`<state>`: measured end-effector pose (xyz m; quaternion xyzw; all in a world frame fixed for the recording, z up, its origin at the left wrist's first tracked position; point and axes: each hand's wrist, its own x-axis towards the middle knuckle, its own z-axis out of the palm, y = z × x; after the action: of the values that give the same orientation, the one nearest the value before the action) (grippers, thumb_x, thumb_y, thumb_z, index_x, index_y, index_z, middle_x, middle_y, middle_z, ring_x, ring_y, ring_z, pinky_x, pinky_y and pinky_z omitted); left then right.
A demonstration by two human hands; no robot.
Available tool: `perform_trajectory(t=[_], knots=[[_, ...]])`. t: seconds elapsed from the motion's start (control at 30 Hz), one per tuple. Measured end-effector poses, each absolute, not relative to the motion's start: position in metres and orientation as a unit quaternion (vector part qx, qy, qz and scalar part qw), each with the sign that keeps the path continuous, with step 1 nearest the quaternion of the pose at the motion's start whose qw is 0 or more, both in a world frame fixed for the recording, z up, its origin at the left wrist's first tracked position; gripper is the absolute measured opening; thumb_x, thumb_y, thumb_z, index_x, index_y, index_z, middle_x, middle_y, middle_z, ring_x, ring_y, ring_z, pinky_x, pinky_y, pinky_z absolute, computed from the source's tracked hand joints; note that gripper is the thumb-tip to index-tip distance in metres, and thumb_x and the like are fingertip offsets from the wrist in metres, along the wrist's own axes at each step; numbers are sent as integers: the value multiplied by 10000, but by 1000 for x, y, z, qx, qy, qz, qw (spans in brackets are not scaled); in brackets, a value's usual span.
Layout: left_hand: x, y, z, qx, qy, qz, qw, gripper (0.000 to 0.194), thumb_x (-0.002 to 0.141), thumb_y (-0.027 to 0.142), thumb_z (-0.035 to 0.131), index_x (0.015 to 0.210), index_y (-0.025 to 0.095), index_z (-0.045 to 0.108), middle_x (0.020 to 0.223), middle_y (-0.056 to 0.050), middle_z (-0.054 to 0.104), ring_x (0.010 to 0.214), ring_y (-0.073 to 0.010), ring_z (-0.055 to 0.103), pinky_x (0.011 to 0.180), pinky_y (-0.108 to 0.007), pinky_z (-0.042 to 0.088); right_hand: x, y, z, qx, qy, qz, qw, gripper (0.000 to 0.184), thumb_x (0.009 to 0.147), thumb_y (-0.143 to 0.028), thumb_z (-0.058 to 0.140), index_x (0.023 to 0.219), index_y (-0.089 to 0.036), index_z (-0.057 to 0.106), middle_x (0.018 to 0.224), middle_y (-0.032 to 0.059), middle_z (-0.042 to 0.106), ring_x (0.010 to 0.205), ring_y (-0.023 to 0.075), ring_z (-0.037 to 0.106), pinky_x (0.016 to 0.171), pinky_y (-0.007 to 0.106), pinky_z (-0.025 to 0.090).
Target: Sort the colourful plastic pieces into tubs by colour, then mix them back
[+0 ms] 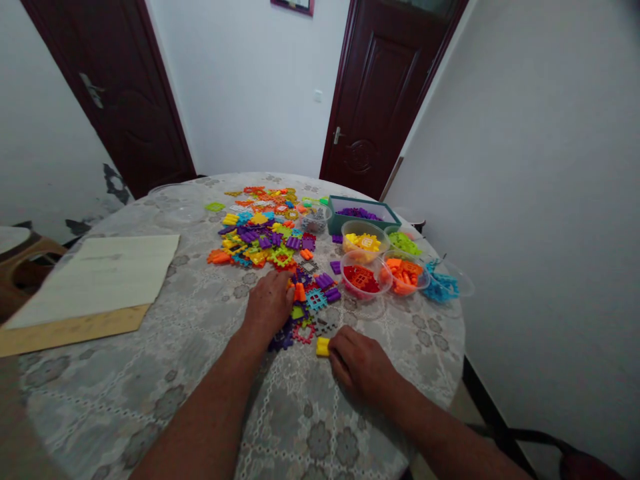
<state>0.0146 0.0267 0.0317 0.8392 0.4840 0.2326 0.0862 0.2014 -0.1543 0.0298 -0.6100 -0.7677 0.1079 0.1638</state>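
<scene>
My right hand [363,363] is closed on a yellow plastic building block [323,347], pinched at its right end just above or on the tablecloth. My left hand [269,301] reaches into the near pile of building pieces, its fingers curled and partly hidden. Beside its fingertips lies an orange block [299,292]; what it grips I cannot make out. Close by are a blue window-shaped piece [316,299], a purple block [333,295], a pink gear-edged piece [303,332] and dark purple pieces [283,337].
Clear bowls hold sorted pieces: red [361,280], yellow [363,241], orange [404,275], green [403,244] and blue ones [441,287]. A green box [340,223] contains purple pieces. A larger mixed heap [260,239] spreads behind. Pale board [95,273] lies left.
</scene>
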Motion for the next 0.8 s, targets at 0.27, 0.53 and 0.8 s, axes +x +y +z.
perform_trajectory(t=[0.27,0.53,0.8], knots=[[14,26,34,837,484,237,98,334,978,220,543,1288,191,667,1173,-135,686,1145,-294,659,992,-415,540,201,-154,27,-607,-757,126,206,106,991,-187,576,1087,-231,572,1170,78,627,1006,211,623,854,356,535],[15,26,34,840,481,233,95,305,999,252,546,1273,189,663,1185,-137,706,1154,-291,670,994,-408,530,207,-151,50,-595,-742,165,260,192,918,-189,663,1087,-244,591,1002,32,651,851,183,602,768,313,484],[15,25,35,839,473,239,122,385,966,178,538,1338,168,637,1248,-150,713,1190,-277,666,1056,-413,508,297,-68,111,-679,-637,-97,352,167,930,-333,616,1043,-211,632,946,77,693,810,219,620,779,350,497]])
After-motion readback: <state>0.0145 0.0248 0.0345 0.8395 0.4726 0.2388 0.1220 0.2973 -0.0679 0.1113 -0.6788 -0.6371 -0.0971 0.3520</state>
